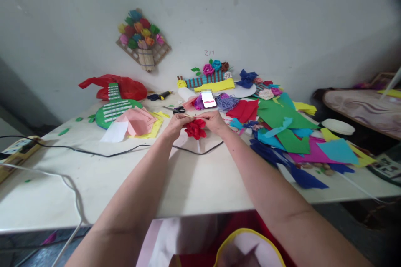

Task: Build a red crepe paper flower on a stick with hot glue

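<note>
A red crepe-paper flower (196,129) hangs between my two hands, above the middle of the table. My left hand (176,125) is closed at its upper left edge, fingers pinched together. From the other side my right hand (214,122) pinches the flower's top right. A thin pale strip or stick (189,116) shows between the fingertips; how it joins the flower is hidden. Just beyond my hands lie black-handled scissors (178,110), a phone (209,100) with a lit screen, and a bundle of purple-grey yarn (228,102).
Coloured paper sheets (282,112) pile up on the right. At left lie a green guitar-shaped craft (115,110), pink paper (138,121) and pliers (159,96). A black cable (106,155) crosses the table (125,175) in front of my hands. Paper flowers (140,29) hang on the wall.
</note>
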Tool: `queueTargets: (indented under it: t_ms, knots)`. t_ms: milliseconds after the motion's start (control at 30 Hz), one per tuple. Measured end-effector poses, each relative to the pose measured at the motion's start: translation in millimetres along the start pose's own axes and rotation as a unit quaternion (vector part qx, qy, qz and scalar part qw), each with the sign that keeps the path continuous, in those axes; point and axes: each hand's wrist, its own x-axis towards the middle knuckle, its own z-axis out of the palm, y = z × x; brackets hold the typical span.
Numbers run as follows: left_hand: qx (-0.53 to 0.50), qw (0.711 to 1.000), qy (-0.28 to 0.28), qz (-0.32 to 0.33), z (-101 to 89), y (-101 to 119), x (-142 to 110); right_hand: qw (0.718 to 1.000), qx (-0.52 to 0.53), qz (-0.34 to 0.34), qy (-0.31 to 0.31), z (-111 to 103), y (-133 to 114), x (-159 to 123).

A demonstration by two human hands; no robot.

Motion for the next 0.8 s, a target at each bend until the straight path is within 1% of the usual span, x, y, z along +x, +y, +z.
queueTargets:
  t_ms: [67, 167, 233, 400, 667, 800]
  knots:
    - [-0.01, 1.0, 0.011, 0.0, 0.6, 0.0, 0.3, 1.0, -0.004, -0.006, 0.005, 0.7, 0.5, -0.1]
    - [-0.021, 0.999, 0.044, -0.007, 1.1, -0.8, 1.4, 1.0, -0.012, -0.011, 0.006, 2.0, 1.8, 0.2]
    - [-0.019, 0.998, 0.054, -0.009, 1.0, -1.3, 1.9, 1.0, -0.022, -0.011, 0.008, 2.8, 2.2, 0.3]
    - [0.008, 1.0, 0.018, -0.002, 0.1, -1.8, 1.2, 0.998, -0.065, -0.017, 0.016, 3.3, -0.5, -1.2]
    - [0.027, 1.0, 0.012, 0.011, -1.9, -3.8, 2.0, 0.989, -0.137, -0.046, 0.009, 2.1, -5.9, -2.4]
    - [0.043, 0.999, 0.009, 0.017, -4.4, -5.2, 3.8, 0.986, -0.152, -0.064, 0.01, 2.1, -7.3, -3.4]
